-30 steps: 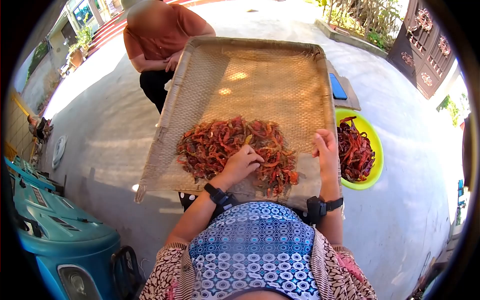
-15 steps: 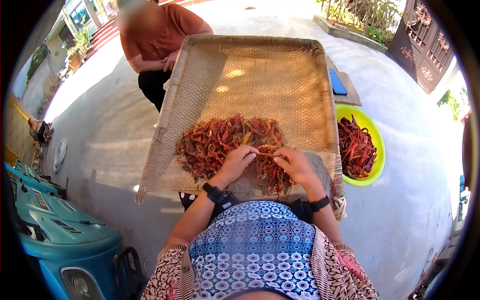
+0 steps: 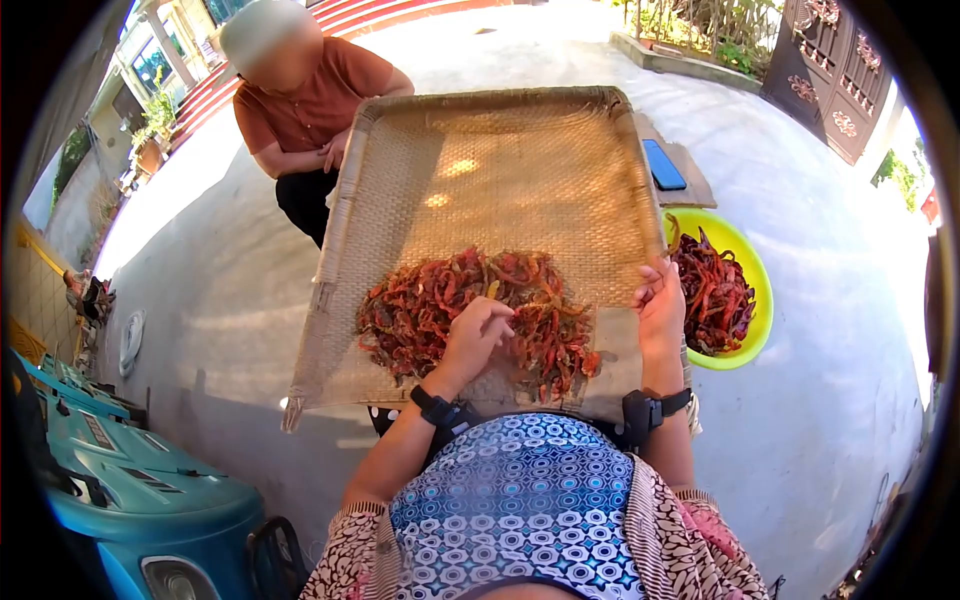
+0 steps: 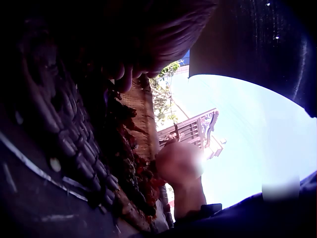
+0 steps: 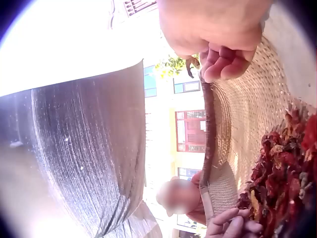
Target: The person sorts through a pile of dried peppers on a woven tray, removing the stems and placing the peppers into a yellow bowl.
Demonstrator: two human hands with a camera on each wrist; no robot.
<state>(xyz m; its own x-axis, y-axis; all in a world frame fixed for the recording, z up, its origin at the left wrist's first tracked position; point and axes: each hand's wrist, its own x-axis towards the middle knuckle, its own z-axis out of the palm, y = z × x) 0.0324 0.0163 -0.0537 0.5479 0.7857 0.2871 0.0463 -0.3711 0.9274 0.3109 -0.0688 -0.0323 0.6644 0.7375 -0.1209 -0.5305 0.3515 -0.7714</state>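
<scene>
A heap of dried red chili peppers lies on the near part of a woven tray. My left hand is over the heap, fingers loosely curled, beside a yellowish chili. My right hand is at the tray's right edge, pinching a brownish dried chili between thumb and finger. In the head view, that chili overlaps the rim of a yellow-green bowl, which holds darker red chilies. The left wrist view is dark, with its fingers close over the heap.
Beyond the tray's left side sits a person in a rust-coloured shirt. A blue phone lies on cardboard to the right. A teal vehicle stands at the near left on the concrete ground.
Both hands met on a chili over the heap half a second ago. Since then my right hand has moved right to the tray's edge with it; the left has stayed over the heap.
</scene>
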